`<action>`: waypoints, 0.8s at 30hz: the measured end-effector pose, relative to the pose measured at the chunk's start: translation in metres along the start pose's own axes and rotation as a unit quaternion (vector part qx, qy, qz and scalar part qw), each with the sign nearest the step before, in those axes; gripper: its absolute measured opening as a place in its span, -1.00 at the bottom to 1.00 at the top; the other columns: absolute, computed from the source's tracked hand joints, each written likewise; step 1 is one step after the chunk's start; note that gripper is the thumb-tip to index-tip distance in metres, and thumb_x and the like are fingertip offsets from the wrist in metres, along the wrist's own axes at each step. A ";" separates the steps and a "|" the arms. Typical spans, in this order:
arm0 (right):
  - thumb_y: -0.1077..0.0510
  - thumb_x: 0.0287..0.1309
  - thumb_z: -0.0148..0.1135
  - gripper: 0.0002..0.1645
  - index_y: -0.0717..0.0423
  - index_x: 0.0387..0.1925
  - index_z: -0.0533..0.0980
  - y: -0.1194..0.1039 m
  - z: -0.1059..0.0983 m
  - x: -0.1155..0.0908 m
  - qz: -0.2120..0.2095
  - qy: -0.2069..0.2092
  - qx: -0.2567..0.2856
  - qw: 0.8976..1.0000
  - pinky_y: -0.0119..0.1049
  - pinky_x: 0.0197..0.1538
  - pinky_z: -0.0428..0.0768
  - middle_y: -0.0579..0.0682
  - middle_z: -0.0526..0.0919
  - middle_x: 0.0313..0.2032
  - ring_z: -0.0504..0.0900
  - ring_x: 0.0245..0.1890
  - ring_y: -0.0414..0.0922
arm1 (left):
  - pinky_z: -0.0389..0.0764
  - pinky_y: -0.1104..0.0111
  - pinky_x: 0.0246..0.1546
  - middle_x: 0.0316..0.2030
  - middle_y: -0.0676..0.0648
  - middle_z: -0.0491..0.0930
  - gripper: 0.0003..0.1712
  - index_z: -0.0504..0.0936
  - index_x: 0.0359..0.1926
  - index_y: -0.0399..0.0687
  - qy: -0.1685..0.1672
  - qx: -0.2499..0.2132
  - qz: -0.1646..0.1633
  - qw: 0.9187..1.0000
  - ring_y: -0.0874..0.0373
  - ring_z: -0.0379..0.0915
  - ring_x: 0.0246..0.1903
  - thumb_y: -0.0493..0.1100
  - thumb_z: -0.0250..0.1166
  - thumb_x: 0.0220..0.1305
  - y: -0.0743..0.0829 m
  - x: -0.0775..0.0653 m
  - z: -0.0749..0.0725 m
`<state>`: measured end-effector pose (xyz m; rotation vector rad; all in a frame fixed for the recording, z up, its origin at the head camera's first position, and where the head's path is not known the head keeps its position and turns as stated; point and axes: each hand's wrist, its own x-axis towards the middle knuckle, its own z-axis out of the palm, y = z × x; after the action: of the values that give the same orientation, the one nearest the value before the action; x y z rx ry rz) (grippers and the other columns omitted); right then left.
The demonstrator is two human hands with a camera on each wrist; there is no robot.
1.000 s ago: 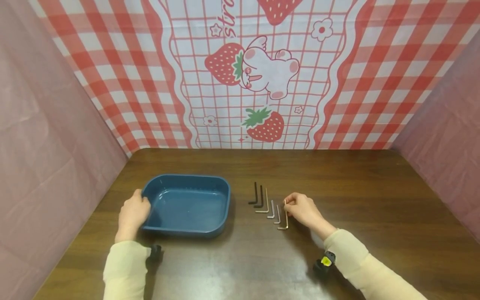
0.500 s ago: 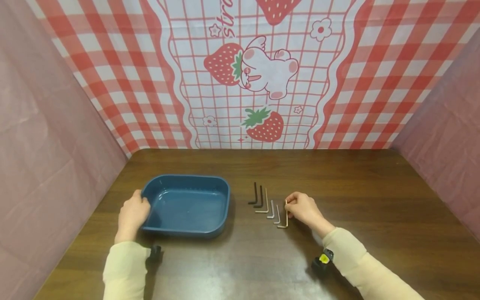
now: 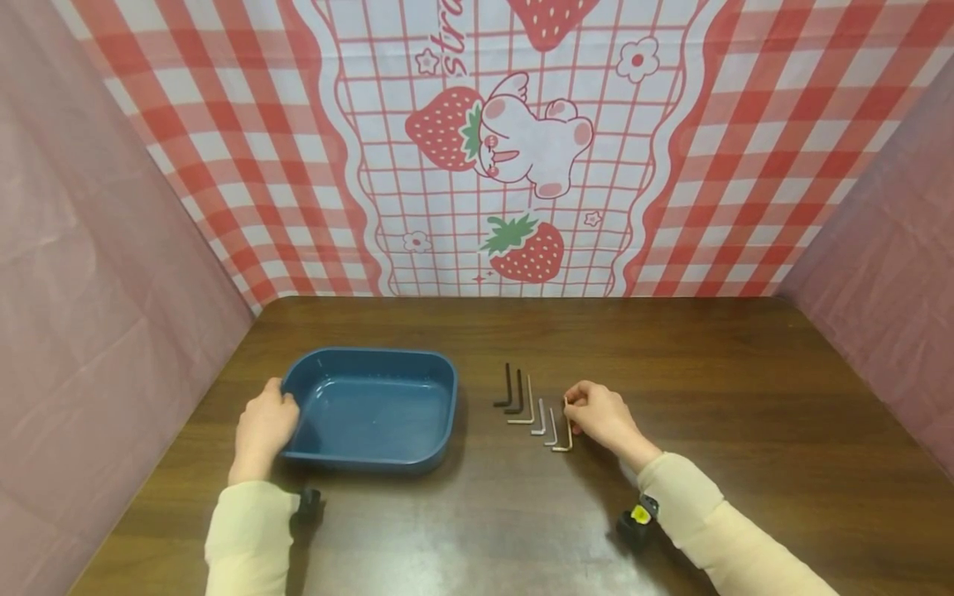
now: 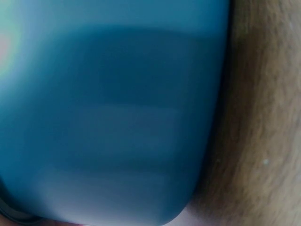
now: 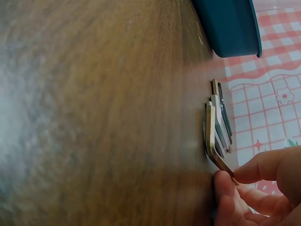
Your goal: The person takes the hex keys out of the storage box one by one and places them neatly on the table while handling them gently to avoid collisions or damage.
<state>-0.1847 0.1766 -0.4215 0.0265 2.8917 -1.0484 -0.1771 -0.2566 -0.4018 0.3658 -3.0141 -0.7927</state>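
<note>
My right hand (image 3: 604,414) pinches the far end of a brass-coloured hex key (image 3: 570,434) between thumb and fingers. In the right wrist view that hex key (image 5: 211,132) shows its bent short arm pointing away from the fingertips. To its left lie two silver hex keys (image 3: 542,416), another brass-toned hex key (image 3: 532,401) and two black hex keys (image 3: 518,389), in a slanting row. At the left, my left hand (image 3: 266,422) holds the left rim of a blue tray (image 3: 453,414); its outer wall (image 4: 127,122) fills most of the left wrist view.
All of this stands on a brown wooden table (image 3: 462,530). Behind it hangs a red-and-white checked cloth (image 3: 298,190) with strawberries. Pink cloth (image 3: 97,248) hangs along the left side, with more pink cloth (image 3: 887,240) at the right.
My right hand has shifted only slightly, and the short end of the pinched hex key sits a little farther from me. My left hand and the tray have stayed put.
</note>
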 end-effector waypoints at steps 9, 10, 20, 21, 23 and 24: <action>0.21 -0.10 0.11 -0.75 0.16 -0.29 0.53 -0.001 0.000 -0.001 -0.001 -0.001 -0.006 1.000 -0.32 -0.43 0.37 -0.14 0.63 -0.61 0.53 -0.67 -0.27 | 0.35 -0.19 -0.11 0.07 -0.56 0.29 -0.46 0.16 0.22 -0.38 -0.004 0.002 -0.002 1.000 -0.53 0.27 -0.03 -0.15 -0.29 0.29 0.001 -0.001 -0.001; 0.21 -0.10 0.12 -0.75 0.15 -0.29 0.53 0.000 0.000 -0.001 -0.001 -0.001 -0.006 1.000 -0.31 -0.43 0.38 -0.13 0.63 -0.61 0.54 -0.67 -0.27 | 0.35 -0.19 -0.11 0.07 -0.56 0.29 -0.46 0.16 0.22 -0.38 -0.004 0.001 -0.002 1.000 -0.53 0.27 -0.03 -0.15 -0.29 0.29 0.000 -0.001 -0.001; 0.21 -0.11 0.15 -0.86 0.14 -0.41 0.53 0.000 0.002 -0.001 -0.003 -0.001 -0.013 1.000 -0.32 -0.45 0.41 -0.09 0.66 -0.56 0.54 -0.68 -0.27 | 0.35 -0.19 -0.11 0.09 -0.55 0.28 -0.45 0.16 0.23 -0.37 -0.004 -0.003 -0.003 1.000 -0.52 0.27 -0.02 -0.15 -0.29 0.29 0.000 -0.001 0.000; 0.21 -0.10 0.15 -0.86 0.14 -0.40 0.53 0.000 0.002 -0.001 -0.002 0.000 -0.012 1.000 -0.32 -0.45 0.41 -0.09 0.66 -0.56 0.54 -0.68 -0.28 | 0.34 -0.19 -0.11 0.09 -0.55 0.28 -0.45 0.16 0.23 -0.37 -0.004 -0.004 -0.003 1.000 -0.52 0.27 -0.02 -0.15 -0.29 0.29 0.000 -0.001 0.000; 0.20 -0.10 0.15 -0.85 0.14 -0.40 0.53 -0.001 0.001 -0.001 -0.001 0.000 -0.012 1.000 -0.32 -0.44 0.42 -0.09 0.66 -0.56 0.54 -0.67 -0.28 | 0.34 -0.20 -0.11 0.09 -0.55 0.28 -0.45 0.15 0.23 -0.38 -0.004 -0.004 -0.003 1.000 -0.52 0.26 -0.02 -0.16 -0.29 0.29 0.001 -0.002 0.000; 0.20 -0.09 0.15 -0.85 0.14 -0.40 0.53 -0.001 0.001 0.000 -0.001 0.000 -0.012 1.000 -0.31 -0.44 0.41 -0.09 0.66 -0.56 0.54 -0.67 -0.28 | 0.34 -0.19 -0.11 0.09 -0.55 0.28 -0.45 0.15 0.23 -0.38 -0.003 -0.004 -0.002 1.000 -0.52 0.26 -0.02 -0.16 -0.29 0.29 0.001 -0.001 -0.001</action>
<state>-0.1842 0.1750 -0.4217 0.0236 2.9041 -1.0132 -0.1760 -0.2557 -0.4008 0.3715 -3.0160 -0.8067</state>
